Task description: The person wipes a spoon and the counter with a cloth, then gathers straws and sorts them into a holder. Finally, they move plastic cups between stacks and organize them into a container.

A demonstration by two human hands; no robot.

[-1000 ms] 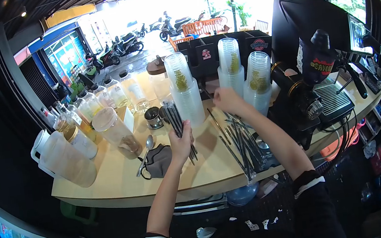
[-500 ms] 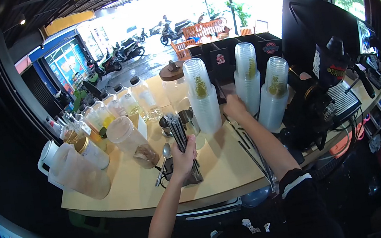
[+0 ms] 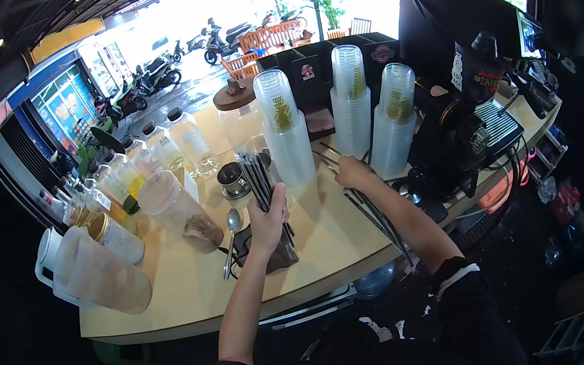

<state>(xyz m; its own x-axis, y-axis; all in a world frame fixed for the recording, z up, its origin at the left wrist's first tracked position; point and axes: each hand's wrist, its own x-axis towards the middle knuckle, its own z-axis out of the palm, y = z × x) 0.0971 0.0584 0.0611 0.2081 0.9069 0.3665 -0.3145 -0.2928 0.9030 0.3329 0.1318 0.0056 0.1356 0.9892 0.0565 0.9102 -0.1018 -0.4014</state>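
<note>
My left hand (image 3: 269, 218) is wrapped around an upright bundle of black straws (image 3: 255, 176). A dark, clear-looking bag (image 3: 283, 256) hangs around the bundle's lower end. My right hand (image 3: 354, 173) is low over the counter, its fingers closed on thin black straws (image 3: 327, 161) that poke out to its left. More loose straws (image 3: 377, 221) lie across the counter under my right forearm. Stacks of clear plastic cups (image 3: 291, 150) stand just beyond my hands. Left of the bundle are a metal spoon (image 3: 233, 222) and a small metal cup (image 3: 232, 181).
On the left stand a plastic pitcher (image 3: 103, 275), a lidded container (image 3: 183, 214) and several bottles (image 3: 189, 142). A wooden-lidded jar (image 3: 236, 116) and a black organiser box (image 3: 311, 71) are at the back. A black coffee machine (image 3: 447, 141) occupies the right; the counter edge (image 3: 207, 324) runs nearest me.
My right hand has come down and nearer, from beside the organiser box to the loose straws on the counter. My left hand still grips the bundle. The whole view has shifted slightly.
</note>
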